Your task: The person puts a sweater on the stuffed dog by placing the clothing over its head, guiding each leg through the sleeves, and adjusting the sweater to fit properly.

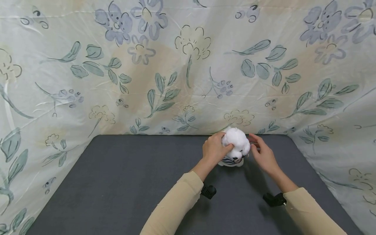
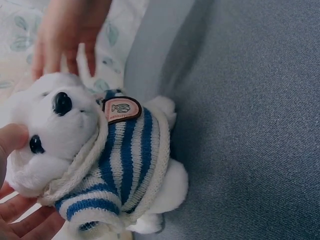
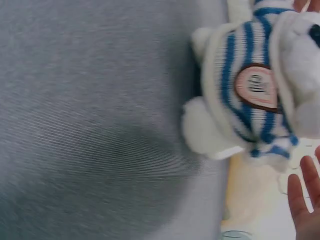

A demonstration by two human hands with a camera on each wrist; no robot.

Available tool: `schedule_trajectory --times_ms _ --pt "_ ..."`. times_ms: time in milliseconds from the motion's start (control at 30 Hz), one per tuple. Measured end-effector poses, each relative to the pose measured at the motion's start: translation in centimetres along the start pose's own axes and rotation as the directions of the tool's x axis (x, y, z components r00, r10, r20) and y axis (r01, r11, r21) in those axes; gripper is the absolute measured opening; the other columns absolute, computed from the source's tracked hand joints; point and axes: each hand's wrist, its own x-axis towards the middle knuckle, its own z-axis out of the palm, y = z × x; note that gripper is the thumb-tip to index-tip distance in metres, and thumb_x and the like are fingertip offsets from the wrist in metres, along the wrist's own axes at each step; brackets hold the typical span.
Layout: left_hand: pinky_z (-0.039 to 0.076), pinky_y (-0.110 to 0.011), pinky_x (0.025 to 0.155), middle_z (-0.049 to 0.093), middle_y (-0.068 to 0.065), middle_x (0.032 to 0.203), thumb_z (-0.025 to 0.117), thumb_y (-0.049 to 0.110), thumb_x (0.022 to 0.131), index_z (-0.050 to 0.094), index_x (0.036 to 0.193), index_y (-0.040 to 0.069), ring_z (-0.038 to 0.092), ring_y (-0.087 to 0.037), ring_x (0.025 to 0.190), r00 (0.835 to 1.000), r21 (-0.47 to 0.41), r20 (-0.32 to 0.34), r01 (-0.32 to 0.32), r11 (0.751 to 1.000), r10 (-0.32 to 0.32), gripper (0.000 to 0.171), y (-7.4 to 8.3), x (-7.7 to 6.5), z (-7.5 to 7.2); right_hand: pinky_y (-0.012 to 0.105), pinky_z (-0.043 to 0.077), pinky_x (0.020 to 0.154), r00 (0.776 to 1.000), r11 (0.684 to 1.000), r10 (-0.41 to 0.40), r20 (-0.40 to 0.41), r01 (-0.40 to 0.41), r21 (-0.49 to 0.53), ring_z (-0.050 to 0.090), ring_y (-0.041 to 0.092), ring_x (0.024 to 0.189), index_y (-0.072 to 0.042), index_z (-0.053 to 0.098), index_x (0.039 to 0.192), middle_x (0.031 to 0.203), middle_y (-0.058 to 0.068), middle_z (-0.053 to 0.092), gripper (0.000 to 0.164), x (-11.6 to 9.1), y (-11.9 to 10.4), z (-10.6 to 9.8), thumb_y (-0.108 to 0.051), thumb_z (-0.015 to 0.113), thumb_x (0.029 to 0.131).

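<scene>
A white plush dog [image 1: 235, 143] in a blue-and-white striped knit sweater [image 2: 132, 155] stands upright near the far edge of the table. An oval pink patch [image 3: 256, 87] with a dark border sits on the sweater's chest. My left hand [image 1: 215, 148] grips the dog's head from the left, thumb on the face near one eye and the other fingers behind. On the opposite side my right hand [image 1: 263, 155] is held beside the head, its fingers extended and apart from each other. In the right wrist view its fingertips lie close to the sweater's sleeve.
The dark grey table top [image 1: 132, 182] stretches to the left and in front of the dog. Behind it hangs a flowered curtain [image 1: 164, 65], which also comes down along both sides. A black wrist camera [image 1: 274, 199] sits below the right forearm, another [image 1: 209, 191] by the left.
</scene>
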Motion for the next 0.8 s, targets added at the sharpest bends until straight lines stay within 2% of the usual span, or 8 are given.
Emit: schedule_trajectory --times_ms 167,367,600,800 --pt "0.051 -0.032 0.067 0.067 0.006 0.107 0.07 0.046 0.077 0.062 0.116 0.023 0.065 -0.015 0.086 1.0 0.013 0.005 0.003 1.0 -0.003 0.046 0.0 0.0 0.1 0.055 0.039 0.088 0.994 0.995 -0.089 0.068 0.086 0.05 0.043 0.038 0.119 -0.008 0.028 0.144 0.138 0.02 0.039 0.055 0.8 -1.3 -1.0 -0.029 0.047 0.096" --pt "0.051 -0.031 0.065 0.066 0.006 0.108 0.07 0.046 0.077 0.061 0.117 0.023 0.065 -0.015 0.085 1.0 0.029 0.004 0.007 1.0 -0.007 0.047 0.1 0.0 0.1 0.056 0.042 0.084 0.97 0.981 -0.191 0.152 0.192 0.007 0.042 0.039 0.118 -0.004 0.027 0.144 0.138 0.022 0.036 0.067 1.5 -2.5 -0.9 -0.022 0.061 0.089" --pt "0.051 -0.03 0.069 0.065 0.005 0.111 0.07 0.046 0.078 0.061 0.119 0.022 0.065 -0.014 0.089 0.999 0.004 0.009 -0.036 0.999 0.036 0.048 -0.2 -0.1 0.2 0.055 0.042 0.085 0.966 0.973 -0.208 0.153 0.22 -0.068 0.041 0.039 0.119 -0.001 0.027 0.143 0.137 0.024 0.037 0.07 1.8 -2.7 -0.4 -0.017 0.065 0.086" --pt "0.05 -0.027 0.072 0.065 0.003 0.11 0.071 0.042 0.078 0.062 0.118 0.018 0.063 -0.012 0.089 0.993 -0.063 0.0 -0.118 0.991 0.118 0.048 -1.6 -0.2 0.1 0.055 0.043 0.083 0.969 0.977 -0.193 0.156 0.204 -0.06 0.041 0.041 0.119 -0.002 0.024 0.144 0.137 0.025 0.035 0.07 1.7 -2.5 -0.4 -0.015 0.063 0.087"
